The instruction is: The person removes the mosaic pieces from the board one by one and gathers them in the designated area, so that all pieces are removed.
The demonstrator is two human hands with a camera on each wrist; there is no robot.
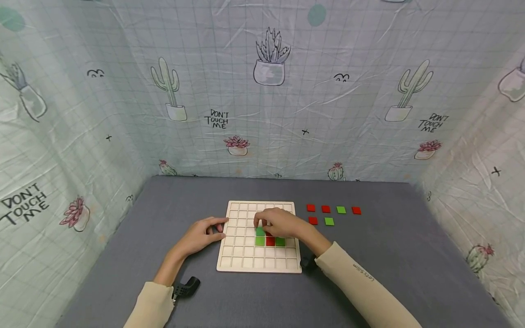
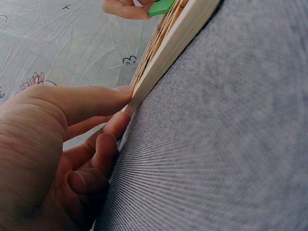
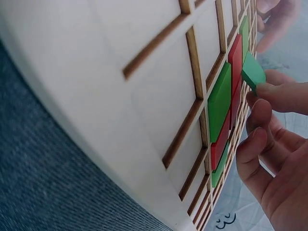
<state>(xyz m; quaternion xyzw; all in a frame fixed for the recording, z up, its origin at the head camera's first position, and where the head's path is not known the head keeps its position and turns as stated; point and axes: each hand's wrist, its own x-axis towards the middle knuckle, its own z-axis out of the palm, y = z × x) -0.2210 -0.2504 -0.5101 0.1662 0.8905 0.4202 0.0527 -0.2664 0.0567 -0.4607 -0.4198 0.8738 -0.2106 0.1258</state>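
Observation:
My right hand (image 1: 283, 222) is over the right half of the wooden grid board (image 1: 239, 263), pinching a green square tile (image 3: 253, 73) between thumb and fingertips. That tile is tilted, close over the squares beside a block of set tiles. In the block's near row lie a green tile (image 1: 259, 241), a red tile (image 1: 270, 241) and another green tile (image 1: 280, 242). Behind them the right wrist view shows more red and green tiles, partly hidden from the head by my fingers. My left hand (image 1: 203, 234) touches the board's left edge with thumb and fingertips, its other fingers loosely bent.
Right of the board, loose tiles lie in two rows: red tiles (image 1: 326, 209) and green tiles (image 1: 341, 210). The grey tabletop (image 1: 184, 196) reaches back to a printed cloth (image 1: 197, 91), which also hangs at both sides. Each wrist wears a black strap device (image 1: 186, 288).

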